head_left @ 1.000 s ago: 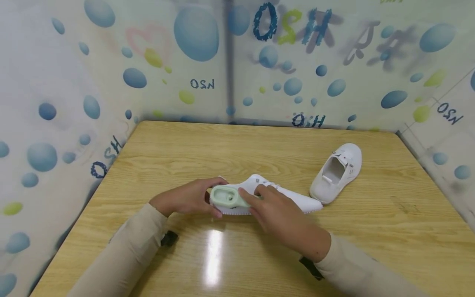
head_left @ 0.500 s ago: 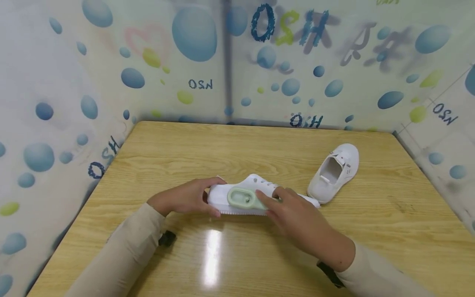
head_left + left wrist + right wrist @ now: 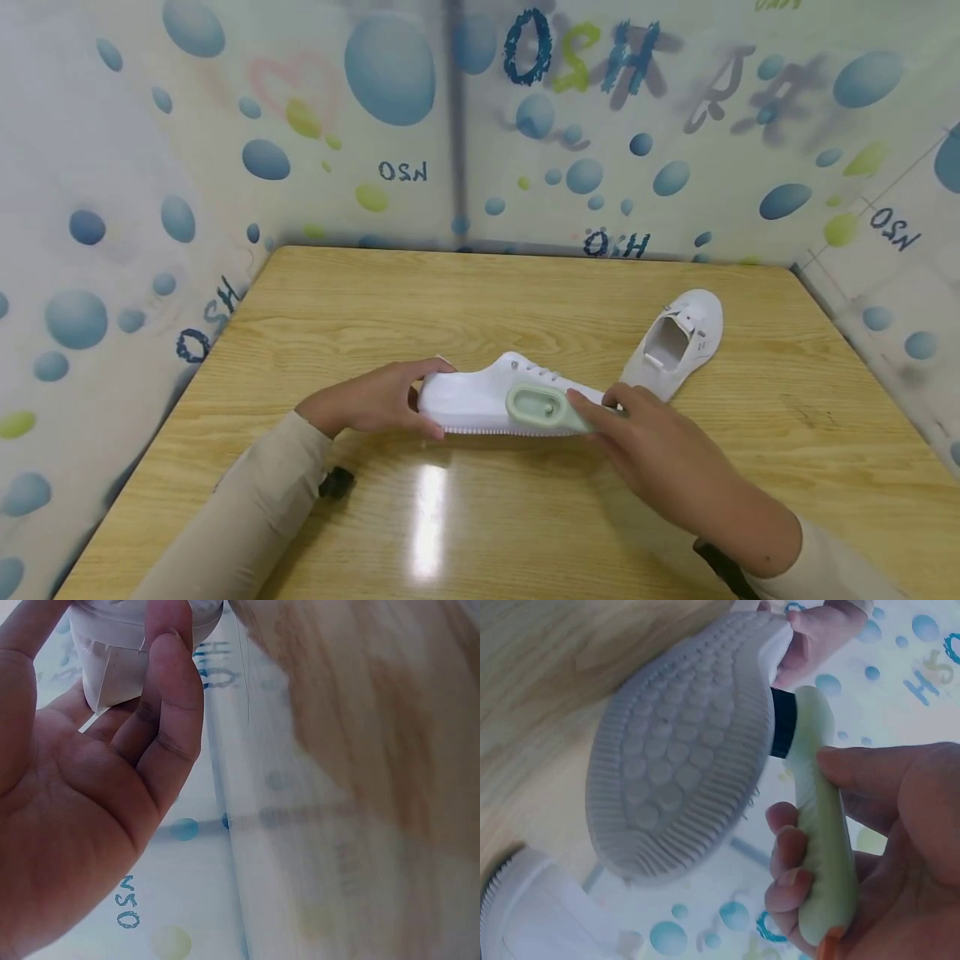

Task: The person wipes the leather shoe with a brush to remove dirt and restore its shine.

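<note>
A white shoe point(image 3: 468, 400) is held on its side edge above the table, toe pointing right. My left hand point(image 3: 378, 400) grips it by the heel, thumb and fingers on opposite sides; the left wrist view shows the heel point(image 3: 112, 667) between them. My right hand point(image 3: 660, 450) holds a pale green brush point(image 3: 537, 405) by its handle. In the right wrist view the fingers wrap the brush handle point(image 3: 821, 840), and its dark bristles point(image 3: 783, 724) touch the shoe's side near the sole point(image 3: 679, 742).
A second white shoe point(image 3: 671, 342) stands at the right back of the wooden table point(image 3: 375, 308), just behind my right hand. A patterned wall covering point(image 3: 300, 125) with blue and green spots closes off the back and sides.
My right hand has drawn the brush rightward along the shoe's side, from the heel toward the toe. My left hand has kept its grip on the heel, and the shoe stays in place.
</note>
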A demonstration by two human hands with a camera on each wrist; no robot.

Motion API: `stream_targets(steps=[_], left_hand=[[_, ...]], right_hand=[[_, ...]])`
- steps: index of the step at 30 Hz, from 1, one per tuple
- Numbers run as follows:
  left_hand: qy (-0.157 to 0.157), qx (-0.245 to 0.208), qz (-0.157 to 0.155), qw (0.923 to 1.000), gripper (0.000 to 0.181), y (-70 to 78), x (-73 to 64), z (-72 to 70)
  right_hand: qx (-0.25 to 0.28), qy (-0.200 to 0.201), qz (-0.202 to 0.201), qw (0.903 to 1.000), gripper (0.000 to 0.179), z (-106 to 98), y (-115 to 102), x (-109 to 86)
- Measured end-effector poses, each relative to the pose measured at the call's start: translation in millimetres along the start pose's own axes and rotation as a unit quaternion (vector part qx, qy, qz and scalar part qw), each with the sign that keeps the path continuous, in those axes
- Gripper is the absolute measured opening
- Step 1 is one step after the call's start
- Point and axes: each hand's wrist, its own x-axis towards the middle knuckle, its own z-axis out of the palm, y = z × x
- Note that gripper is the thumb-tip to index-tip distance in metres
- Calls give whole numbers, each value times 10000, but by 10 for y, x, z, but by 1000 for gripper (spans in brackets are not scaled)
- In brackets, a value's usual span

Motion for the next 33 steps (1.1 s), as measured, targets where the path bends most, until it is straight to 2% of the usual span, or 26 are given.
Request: stream_targets(steps=[5,11,20,27,33], left_hand=[[-16,-26,-45,10000,77,-5,-4,0],[-34,36,-23,10000,76,-6,-6,-4],[-70,-2,61,10000,74,8,6,-4],[-86,-59,99,9999,73,11,15,-7],[-87,-109,137,9998,72,13,8,-14]], right_hand=[[-33,-115,10,9999,57,-58,49,-22],[201,-171,-61,9996,56,-49,46,16],[182,-34,-381,9991,55,117,-75,163],[143,-206,-398,9989,53,216,-202,309],[111,63,-610,9981,52,321,-282,404]])
